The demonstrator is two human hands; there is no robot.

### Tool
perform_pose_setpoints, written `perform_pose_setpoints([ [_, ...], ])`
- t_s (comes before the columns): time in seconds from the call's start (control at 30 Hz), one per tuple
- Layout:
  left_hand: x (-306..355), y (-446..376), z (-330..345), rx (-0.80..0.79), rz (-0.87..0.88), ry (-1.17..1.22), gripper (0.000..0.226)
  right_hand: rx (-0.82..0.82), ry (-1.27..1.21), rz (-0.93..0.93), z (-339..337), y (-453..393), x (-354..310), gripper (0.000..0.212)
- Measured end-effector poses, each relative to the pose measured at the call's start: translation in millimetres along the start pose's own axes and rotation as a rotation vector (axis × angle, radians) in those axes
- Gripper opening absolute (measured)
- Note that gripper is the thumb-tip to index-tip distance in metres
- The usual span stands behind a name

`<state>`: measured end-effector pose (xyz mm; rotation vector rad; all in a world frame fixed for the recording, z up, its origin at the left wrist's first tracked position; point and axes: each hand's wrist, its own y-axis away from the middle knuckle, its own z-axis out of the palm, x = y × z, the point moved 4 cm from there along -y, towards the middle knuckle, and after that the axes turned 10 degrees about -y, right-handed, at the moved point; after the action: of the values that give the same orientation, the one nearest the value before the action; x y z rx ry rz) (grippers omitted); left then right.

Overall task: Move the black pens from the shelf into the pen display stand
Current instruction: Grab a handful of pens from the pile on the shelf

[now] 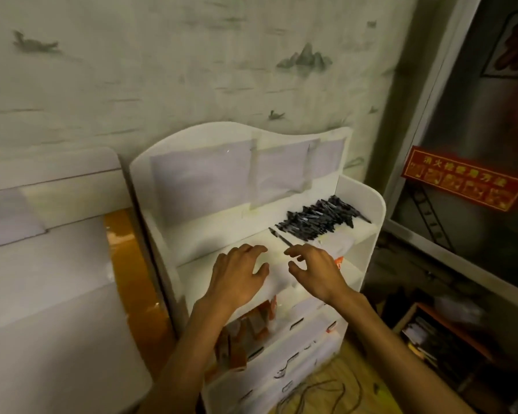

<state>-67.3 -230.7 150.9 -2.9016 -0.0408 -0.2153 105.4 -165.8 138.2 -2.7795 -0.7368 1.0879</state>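
Both my left hand (240, 273) and right hand (314, 270) hovered spread and empty at frame centre, the black pens (320, 218) piled just above, unmoved.

White tiered pen display stand (368, 204) against patterned wall (132, 70). Heap of black pens (320, 218) on top tier, toward right side panel; single black pen (280, 236) just left of heap, apart from it. Taped paper sheets (204, 180) on back panel, behind heap. Left hand (240, 274) and right hand (314, 270) side by side above second tier, before single pen. Orange packets (251, 327) in lower tiers, beneath left hand. White cabinet (42, 264) left of stand; red sign (461, 182) on panel at right.
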Motion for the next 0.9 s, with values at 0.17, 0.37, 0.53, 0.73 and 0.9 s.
perform_pose_setpoints([
  [0.17,7,-67,39,-0.045,-0.069,-0.01,0.043,-0.094,0.032,0.026,6,-65,62,0.031],
  [0.37,3,-125,79,-0.116,-0.192,0.012,0.042,-0.173,0.02,-0.003,12,-125,116,0.03],
  [0.53,-1,-152,115,-0.181,-0.346,-0.086,0.042,-0.214,-0.012,-0.001,11,-155,159,0.033],
  [0.73,10,-184,159,-0.262,-0.498,-0.095,0.043,-0.214,-0.081,-0.041,11,-190,208,0.028],
  [0.9,33,-223,196,-0.306,-0.601,-0.036,0.041,-0.259,-0.152,-0.092,9,-225,244,0.025],
])
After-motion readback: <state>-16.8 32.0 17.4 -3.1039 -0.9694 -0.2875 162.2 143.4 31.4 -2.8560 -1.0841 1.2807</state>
